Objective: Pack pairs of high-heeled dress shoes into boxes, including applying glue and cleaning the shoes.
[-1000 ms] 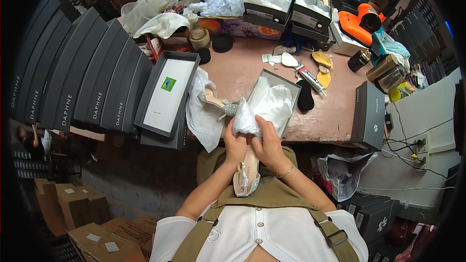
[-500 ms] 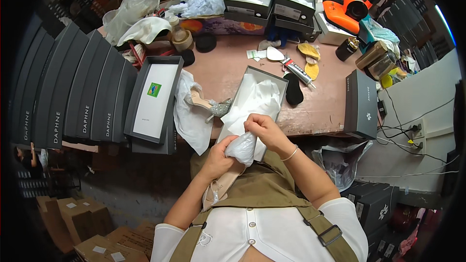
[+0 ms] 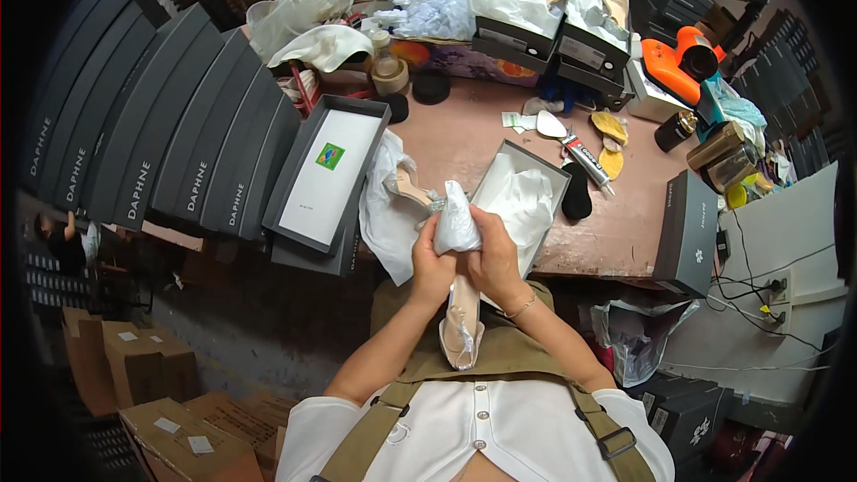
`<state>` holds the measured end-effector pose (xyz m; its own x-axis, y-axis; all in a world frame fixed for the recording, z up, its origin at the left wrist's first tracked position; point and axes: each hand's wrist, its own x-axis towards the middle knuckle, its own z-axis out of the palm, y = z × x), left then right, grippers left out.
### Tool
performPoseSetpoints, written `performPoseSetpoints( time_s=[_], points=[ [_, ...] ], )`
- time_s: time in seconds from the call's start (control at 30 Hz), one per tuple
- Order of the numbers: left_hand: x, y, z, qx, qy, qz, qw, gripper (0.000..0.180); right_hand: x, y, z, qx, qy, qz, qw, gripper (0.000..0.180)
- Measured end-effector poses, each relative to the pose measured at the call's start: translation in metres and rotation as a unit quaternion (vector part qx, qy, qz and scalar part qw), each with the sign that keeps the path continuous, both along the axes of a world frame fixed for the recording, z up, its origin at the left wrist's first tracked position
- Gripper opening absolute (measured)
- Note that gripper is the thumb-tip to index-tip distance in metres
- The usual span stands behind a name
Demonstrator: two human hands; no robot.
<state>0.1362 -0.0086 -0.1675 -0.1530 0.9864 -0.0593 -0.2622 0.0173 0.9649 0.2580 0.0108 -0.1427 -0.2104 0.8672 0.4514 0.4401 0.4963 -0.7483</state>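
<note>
Between both hands I hold a high-heeled shoe [image 3: 462,311], its heel end toward my body and its toe pointing away. Thin white plastic wrap [image 3: 458,225] covers the toe. My left hand [image 3: 432,270] closes round the left side of the wrapped toe, and my right hand [image 3: 496,261] grips the right side, thumb along it. Just beyond lies an open shoebox [image 3: 561,177] with white tissue paper [image 3: 525,198] inside. To the left, the other shoe [image 3: 409,184], with a glittery toe, lies on a white sheet of tissue [image 3: 382,225].
At left stands a row of dark grey shoeboxes [image 3: 170,125] beside a box lid [image 3: 312,187]. A glue tube [image 3: 585,161] and black pad [image 3: 577,192] lie right of the open box. An upright shoebox [image 3: 687,232] stands at the table's right edge; cartons [image 3: 147,361] sit lower left.
My right hand has come down from pinching above the wrap to gripping the shoe's side. The shoe has swung straighter, toe away from me. My view has shifted left.
</note>
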Motion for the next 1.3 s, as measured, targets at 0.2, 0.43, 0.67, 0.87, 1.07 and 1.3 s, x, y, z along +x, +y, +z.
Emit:
performPoseSetpoints(
  time_s=[0.2, 0.43, 0.67, 0.87, 1.07, 1.3],
  points=[
    [0.008, 0.029, -0.006, -0.051, -0.175, 0.019, 0.983, 0.042, 0.048, -0.009, 0.041, -0.011, -0.156, 0.049, 0.986, 0.064],
    [-0.031, 0.042, 0.036, 0.037, 0.056, -0.269, 0.961, 0.061, 0.076, -0.006, 0.014, 0.098, -0.172, 0.019, 0.98, 0.038],
    [-0.105, 0.103, -0.058, 0.171, 0.707, -0.199, 0.656, 0.045, 0.088, 0.013, -0.041, -0.041, -0.395, 0.056, 0.916, 0.041],
    [-0.092, 0.098, 0.033, 0.292, 0.552, -0.078, 0.777, 0.02, 0.101, 0.026, 0.029, -0.007, -0.175, 0.045, 0.984, 0.034],
    [-0.068, 0.056, 0.103, -0.013, -0.015, -0.224, 0.974, 0.033, 0.091, 0.026, 0.061, -0.257, 0.173, 0.103, 0.945, 0.035],
    [-0.045, 0.005, 0.066, -0.094, -0.155, -0.252, 0.951, 0.035, 0.06, -0.007, 0.038, -0.408, 0.323, 0.156, 0.839, 0.043]
  ],
)
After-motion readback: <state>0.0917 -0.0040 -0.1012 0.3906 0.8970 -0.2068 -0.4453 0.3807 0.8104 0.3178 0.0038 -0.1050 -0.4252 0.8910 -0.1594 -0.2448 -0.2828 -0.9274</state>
